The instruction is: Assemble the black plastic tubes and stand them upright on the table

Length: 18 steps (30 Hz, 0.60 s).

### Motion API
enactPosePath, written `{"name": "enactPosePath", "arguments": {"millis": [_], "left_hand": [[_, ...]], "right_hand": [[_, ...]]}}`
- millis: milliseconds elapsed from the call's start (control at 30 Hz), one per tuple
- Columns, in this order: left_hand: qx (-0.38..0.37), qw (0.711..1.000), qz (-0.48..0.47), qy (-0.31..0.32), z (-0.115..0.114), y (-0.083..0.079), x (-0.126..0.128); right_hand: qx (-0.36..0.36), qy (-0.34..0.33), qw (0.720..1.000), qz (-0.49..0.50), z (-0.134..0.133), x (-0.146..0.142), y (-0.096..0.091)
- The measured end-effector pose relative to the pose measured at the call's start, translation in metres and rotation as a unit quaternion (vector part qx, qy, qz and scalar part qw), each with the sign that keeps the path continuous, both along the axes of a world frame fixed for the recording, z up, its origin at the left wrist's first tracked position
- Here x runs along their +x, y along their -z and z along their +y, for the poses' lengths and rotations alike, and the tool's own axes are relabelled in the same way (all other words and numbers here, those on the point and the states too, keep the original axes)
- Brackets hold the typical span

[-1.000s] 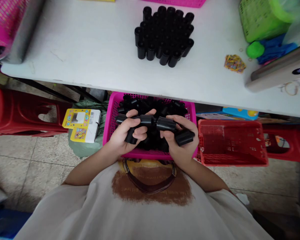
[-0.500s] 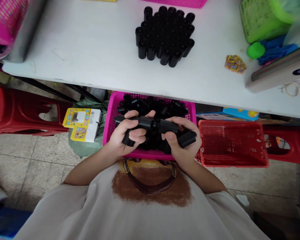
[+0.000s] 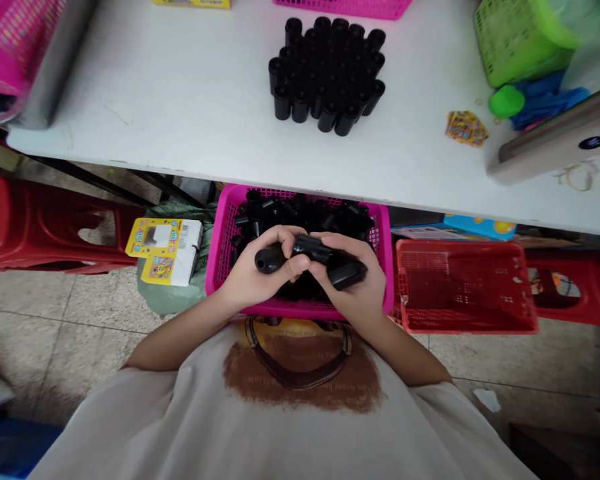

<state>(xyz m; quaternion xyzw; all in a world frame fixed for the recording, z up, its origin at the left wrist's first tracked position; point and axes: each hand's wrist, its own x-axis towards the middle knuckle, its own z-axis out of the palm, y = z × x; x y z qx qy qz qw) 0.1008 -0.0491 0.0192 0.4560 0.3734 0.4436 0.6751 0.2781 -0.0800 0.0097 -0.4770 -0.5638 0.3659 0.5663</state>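
Both hands meet over the pink basket [image 3: 214, 267], which holds many loose black plastic parts [image 3: 325, 217]. My left hand [image 3: 253, 277] is closed around a black plastic tube [image 3: 267, 261] whose round, holed end faces me. Its thumb and fingertips also press a ribbed black cylinder [image 3: 310, 247] between the hands. From the other side my right hand [image 3: 367, 277] grips that same cylinder with its thumb and fingers. A second black tube [image 3: 347, 274] lies in the right palm. Fingers partly cover where the parts meet, so I cannot tell how they are joined.
On the white table [image 3: 180, 100] a cluster of black tubes [image 3: 327, 73] stands upright. A green basket [image 3: 505, 47], small yellow cards [image 3: 467, 129] and a grey device [image 3: 555, 143] are at right. Beside the pink basket are a red crate [image 3: 467, 287] and a yellow-white box [image 3: 165, 250].
My hands have drawn together, and the black parts held end to end now sit closer. The left hand has turned, bringing the tube's holed end toward me.
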Motion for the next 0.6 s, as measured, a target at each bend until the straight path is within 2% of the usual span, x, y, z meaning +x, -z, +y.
{"name": "enactPosePath", "arguments": {"millis": [100,167,233,300,333,433,500,600], "left_hand": [[0.066,0.993,0.091,-0.027,0.011,-0.007,-0.006],[0.140,0.971,0.188,-0.050,0.029,-0.018,-0.017],[0.198,0.936,0.284,-0.066,0.055,-0.029,-0.029],[0.218,0.905,0.358,-0.073,0.087,-0.037,-0.040],[0.212,0.900,0.376,-0.061,0.104,-0.039,-0.044],[0.191,0.893,0.406,-0.035,0.149,-0.035,-0.046],[0.184,0.861,0.473,-0.027,0.170,-0.029,-0.040],[0.218,0.806,0.550,-0.011,0.186,-0.022,-0.029]], "right_hand": [[-0.022,-0.023,0.999,-0.013,0.008,0.007,-0.001],[-0.066,-0.019,0.997,0.025,0.011,0.016,-0.001],[-0.111,-0.017,0.988,0.105,0.010,0.024,0.001],[-0.138,-0.040,0.974,0.176,0.007,0.028,0.005],[-0.152,-0.058,0.967,0.197,0.005,0.028,0.008],[-0.200,-0.084,0.949,0.227,0.002,0.023,0.017],[-0.221,-0.076,0.942,0.241,0.003,0.020,0.022],[-0.234,-0.066,0.941,0.237,0.007,0.020,0.024]]}}
